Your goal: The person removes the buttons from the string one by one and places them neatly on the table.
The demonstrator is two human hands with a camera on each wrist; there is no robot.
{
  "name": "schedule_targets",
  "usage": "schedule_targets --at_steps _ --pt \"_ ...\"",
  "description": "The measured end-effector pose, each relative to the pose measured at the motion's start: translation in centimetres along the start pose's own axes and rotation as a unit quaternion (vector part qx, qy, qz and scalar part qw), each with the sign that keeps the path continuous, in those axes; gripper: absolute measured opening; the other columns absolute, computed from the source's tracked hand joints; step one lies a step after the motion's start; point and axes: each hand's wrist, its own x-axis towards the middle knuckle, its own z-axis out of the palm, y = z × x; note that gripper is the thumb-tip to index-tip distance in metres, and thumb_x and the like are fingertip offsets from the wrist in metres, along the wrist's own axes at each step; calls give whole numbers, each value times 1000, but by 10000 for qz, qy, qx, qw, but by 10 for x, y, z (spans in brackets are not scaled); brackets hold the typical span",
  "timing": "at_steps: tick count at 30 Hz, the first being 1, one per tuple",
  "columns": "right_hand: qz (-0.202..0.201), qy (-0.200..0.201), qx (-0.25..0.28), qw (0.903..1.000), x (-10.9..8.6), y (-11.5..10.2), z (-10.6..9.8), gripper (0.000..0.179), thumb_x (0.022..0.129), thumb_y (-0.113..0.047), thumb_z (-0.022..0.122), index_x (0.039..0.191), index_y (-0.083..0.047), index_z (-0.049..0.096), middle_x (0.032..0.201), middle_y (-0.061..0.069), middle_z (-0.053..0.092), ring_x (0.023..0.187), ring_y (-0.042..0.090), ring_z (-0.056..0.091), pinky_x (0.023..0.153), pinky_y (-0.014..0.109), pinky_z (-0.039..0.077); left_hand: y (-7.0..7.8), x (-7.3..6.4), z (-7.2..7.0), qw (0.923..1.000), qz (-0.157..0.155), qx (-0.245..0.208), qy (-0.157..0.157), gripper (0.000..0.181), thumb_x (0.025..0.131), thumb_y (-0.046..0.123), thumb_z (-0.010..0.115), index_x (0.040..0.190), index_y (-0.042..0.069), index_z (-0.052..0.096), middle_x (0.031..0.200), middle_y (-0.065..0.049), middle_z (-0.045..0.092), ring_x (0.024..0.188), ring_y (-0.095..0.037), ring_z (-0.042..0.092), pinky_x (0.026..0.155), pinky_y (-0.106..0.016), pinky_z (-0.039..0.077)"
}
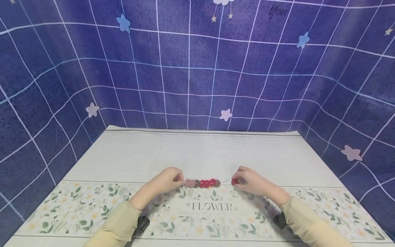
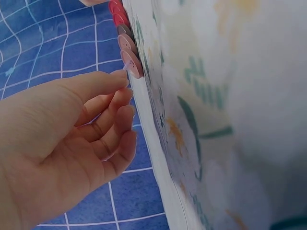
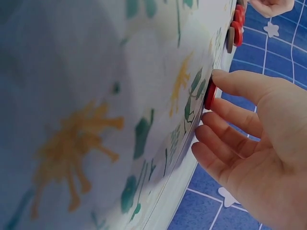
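A row of buttons lies on the table in front of me: pink buttons (image 2: 132, 64) at the left end, a dark brown one (image 1: 196, 184), several red buttons (image 1: 206, 184), then a brown button (image 1: 218, 183). A thin pale string (image 1: 224, 181) sticks out past the right end. At the left end, thumb and index finger of my left hand (image 1: 168, 180) pinch the string right by the last pink button. My right hand (image 1: 251, 180) pinches a separate red button (image 3: 209, 93) between thumb and index finger, a short gap right of the string's tip; its other fingers are loosely bent.
A white cloth with a flower-print band (image 1: 105, 209) and the printed word FLOWER covers the table. Behind and at both sides hangs a blue curtain (image 1: 200, 79) with a white grid and stars. Black wrist devices (image 1: 142, 224) are beneath the sleeves.
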Motion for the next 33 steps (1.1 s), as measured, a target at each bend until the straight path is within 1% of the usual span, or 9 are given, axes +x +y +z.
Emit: schedule_targets --at_steps 6,15,25,28,33 --pt "71 -20 -79 9999 1 1 2 27 80 -18 71 104 -6 68 88 -2 58 78 10 54 75 28 49 1 0 0 10000 -68 10 38 7 84 12 67 79 14 62 74 8 57 70 -6 51 65 -21 47" --pt "44 -14 -36 10000 0 2 2 29 80 -17 71 105 -5 67 90 -1 59 80 12 56 77 29 50 0 0 1 10000 -15 28 68 7 83 10 67 78 13 62 74 7 58 70 -6 52 65 -20 47" --pt "19 -70 -88 9999 0 4 0 31 80 -18 71 107 -5 66 94 0 62 87 15 60 82 35 51 0 0 1 10000 -25 27 65 8 83 11 67 78 14 62 74 7 58 69 -5 52 65 -20 48" --pt "52 -89 -76 9999 -1 3 -2 32 80 -19 71 108 -4 66 96 1 63 89 17 61 83 36 52 0 0 1 10000 8 28 35 8 83 11 67 78 13 62 74 6 58 69 -6 52 64 -21 47" --pt "72 30 -21 10000 -1 -1 -7 36 81 -20 70 110 0 64 100 7 63 92 22 62 84 40 52 -2 0 3 10000 0 58 26 7 84 10 66 79 12 62 75 6 59 69 -6 52 64 -20 47"
